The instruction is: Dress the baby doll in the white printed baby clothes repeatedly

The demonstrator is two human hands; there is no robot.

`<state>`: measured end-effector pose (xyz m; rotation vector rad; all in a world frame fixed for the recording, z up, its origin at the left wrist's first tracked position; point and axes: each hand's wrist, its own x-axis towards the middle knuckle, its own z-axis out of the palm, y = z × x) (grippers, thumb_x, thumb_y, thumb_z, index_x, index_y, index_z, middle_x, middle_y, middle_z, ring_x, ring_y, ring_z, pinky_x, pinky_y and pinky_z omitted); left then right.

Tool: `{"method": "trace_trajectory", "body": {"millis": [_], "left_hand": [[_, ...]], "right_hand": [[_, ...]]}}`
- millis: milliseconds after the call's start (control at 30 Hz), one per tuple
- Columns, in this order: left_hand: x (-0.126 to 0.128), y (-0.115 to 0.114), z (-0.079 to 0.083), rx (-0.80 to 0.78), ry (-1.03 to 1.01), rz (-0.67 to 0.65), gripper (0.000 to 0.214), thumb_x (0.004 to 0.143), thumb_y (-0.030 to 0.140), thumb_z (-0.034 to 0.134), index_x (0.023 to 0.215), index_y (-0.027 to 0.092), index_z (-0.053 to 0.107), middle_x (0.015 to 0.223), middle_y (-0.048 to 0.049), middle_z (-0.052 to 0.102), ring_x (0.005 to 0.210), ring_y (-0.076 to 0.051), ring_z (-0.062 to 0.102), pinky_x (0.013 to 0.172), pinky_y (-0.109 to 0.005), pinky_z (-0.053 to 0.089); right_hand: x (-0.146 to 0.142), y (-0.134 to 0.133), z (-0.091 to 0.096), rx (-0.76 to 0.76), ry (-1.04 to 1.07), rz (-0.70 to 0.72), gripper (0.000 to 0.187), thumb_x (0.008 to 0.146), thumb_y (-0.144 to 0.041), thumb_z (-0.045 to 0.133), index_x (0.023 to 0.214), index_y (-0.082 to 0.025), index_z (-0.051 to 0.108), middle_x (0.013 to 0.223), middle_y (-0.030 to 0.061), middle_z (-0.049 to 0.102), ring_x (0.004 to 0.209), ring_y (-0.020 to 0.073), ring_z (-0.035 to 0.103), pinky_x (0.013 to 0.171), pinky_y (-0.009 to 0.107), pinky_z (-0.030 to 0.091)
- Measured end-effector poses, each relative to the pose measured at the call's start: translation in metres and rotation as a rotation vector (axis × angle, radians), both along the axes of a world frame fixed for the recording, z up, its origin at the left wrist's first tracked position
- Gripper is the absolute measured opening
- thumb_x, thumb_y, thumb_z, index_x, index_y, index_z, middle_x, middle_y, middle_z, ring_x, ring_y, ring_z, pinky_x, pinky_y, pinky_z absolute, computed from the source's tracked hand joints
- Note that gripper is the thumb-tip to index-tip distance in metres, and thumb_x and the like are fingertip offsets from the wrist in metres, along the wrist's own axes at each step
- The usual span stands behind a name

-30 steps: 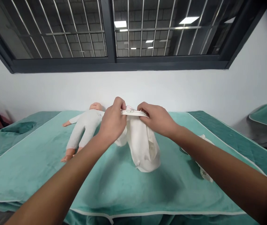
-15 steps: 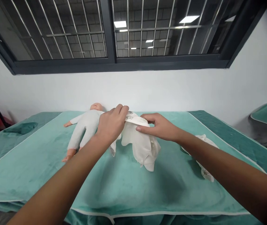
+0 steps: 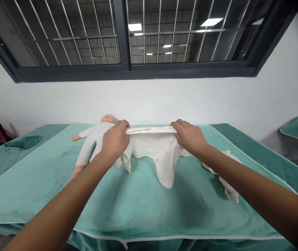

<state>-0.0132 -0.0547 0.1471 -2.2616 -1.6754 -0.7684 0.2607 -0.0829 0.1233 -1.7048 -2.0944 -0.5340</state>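
Holding a white garment [image 3: 152, 144] between us, we keep both hands closed on its upper edge, the left hand [image 3: 116, 139] pinching one end and the right hand [image 3: 190, 137] the other. The edge runs straight and nearly level from fist to fist, with a small printed motif near its middle. Below it the fabric hangs in loose folds over the green cloth [image 3: 138, 209]; we cannot tell whether its lowest part touches.

Beyond our left hand and forearm, which partly cover it, a doll [image 3: 98, 130] lies with its head toward the wall [image 3: 149, 101] and its feet toward us. Its body is pale, its head, hands and feet peach. Near our right forearm, and partly hidden by it, a second white printed garment [image 3: 231, 190] lies crumpled on the cloth. A dark-framed window [image 3: 149, 72] stands above.
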Motion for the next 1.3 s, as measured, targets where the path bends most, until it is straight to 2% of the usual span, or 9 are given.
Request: {"method": "trace_trajectory", "body": {"millis": [200,300,567,633,733,867,933,1133,1300], "left_hand": [[-0.025,0.012,-0.010,-0.111,-0.325,0.049,0.022,0.087,0.032,0.045,0.103,0.024,0.058,0.099,-0.0057,0.070,0.091,-0.026,0.062,0.071,-0.032,0.043],[-0.044,0.015,-0.013,-0.178,-0.410,0.121,0.025,0.085,0.040,0.047,0.097,0.024,0.062,0.095,-0.0037,0.071,0.089,-0.025,0.062,0.070,-0.031,0.044],[-0.067,0.048,-0.023,-0.501,-0.259,0.210,0.039,0.082,0.053,0.051,0.102,0.023,0.065,0.102,-0.0073,0.071,0.093,-0.029,0.065,0.074,-0.034,0.047],[-0.054,0.055,-0.041,-0.444,-0.120,0.281,0.041,0.086,0.050,0.046,0.110,0.022,0.062,0.104,-0.0109,0.069,0.098,-0.032,0.064,0.079,-0.039,0.047],[-0.022,0.055,-0.084,-0.274,0.027,0.294,0.041,0.090,0.035,0.043,0.124,0.013,0.052,0.121,-0.0207,0.060,0.113,-0.037,0.056,0.088,-0.048,0.046],[0.020,0.051,-0.146,-0.318,0.091,0.059,0.030,0.091,0.020,0.040,0.116,0.018,0.058,0.123,-0.0130,0.060,0.119,-0.026,0.053,0.101,-0.039,0.040],[0.031,0.058,-0.165,-0.374,0.084,0.019,0.029,0.093,0.019,0.038,0.111,0.019,0.061,0.122,-0.0113,0.061,0.118,-0.022,0.054,0.101,-0.034,0.040],[0.038,0.109,-0.175,-0.456,-0.033,0.189,0.042,0.095,0.031,0.035,0.127,0.010,0.051,0.137,-0.0196,0.052,0.127,-0.033,0.048,0.101,-0.045,0.040],[0.052,0.135,-0.177,-0.437,-0.126,0.298,0.046,0.095,0.035,0.032,0.132,0.012,0.046,0.139,-0.0197,0.052,0.128,-0.034,0.047,0.102,-0.051,0.039]], "right_hand": [[0.032,0.022,-0.032,-0.097,0.475,0.025,0.028,0.078,-0.011,0.043,0.094,-0.022,0.063,0.094,0.0026,0.069,0.084,0.0188,0.059,0.068,0.026,0.038],[0.046,0.025,-0.034,-0.162,0.586,-0.040,0.023,0.075,-0.015,0.046,0.084,-0.021,0.066,0.087,0.0013,0.070,0.078,0.0176,0.060,0.066,0.024,0.039],[0.063,0.066,0.003,-0.542,0.157,-0.050,0.024,0.075,-0.014,0.052,0.090,-0.021,0.070,0.100,0.0054,0.071,0.091,0.0216,0.063,0.072,0.026,0.043],[0.046,0.075,-0.010,-0.513,0.106,-0.114,0.028,0.077,-0.011,0.052,0.099,-0.017,0.069,0.106,0.0118,0.069,0.098,0.0259,0.062,0.079,0.031,0.044],[0.001,0.072,-0.056,-0.395,0.092,-0.168,0.041,0.084,-0.005,0.041,0.119,-0.008,0.060,0.123,0.0231,0.059,0.112,0.0313,0.055,0.090,0.041,0.042],[-0.055,0.064,-0.128,-0.353,0.079,-0.035,0.044,0.088,-0.004,0.039,0.125,-0.020,0.057,0.135,0.0108,0.055,0.120,0.0196,0.050,0.098,0.029,0.037],[-0.067,0.070,-0.151,-0.354,0.108,-0.059,0.039,0.093,-0.009,0.036,0.123,-0.018,0.058,0.131,0.0114,0.058,0.119,0.0189,0.051,0.100,0.028,0.037],[-0.062,0.112,-0.165,-0.307,0.198,-0.291,0.045,0.099,-0.028,0.031,0.132,-0.004,0.050,0.128,0.0251,0.056,0.122,0.0320,0.049,0.100,0.046,0.036],[-0.055,0.133,-0.169,-0.204,0.153,-0.302,0.056,0.092,-0.011,0.031,0.148,-0.011,0.031,0.150,0.0200,0.037,0.139,0.0295,0.030,0.109,0.047,0.027]]}}
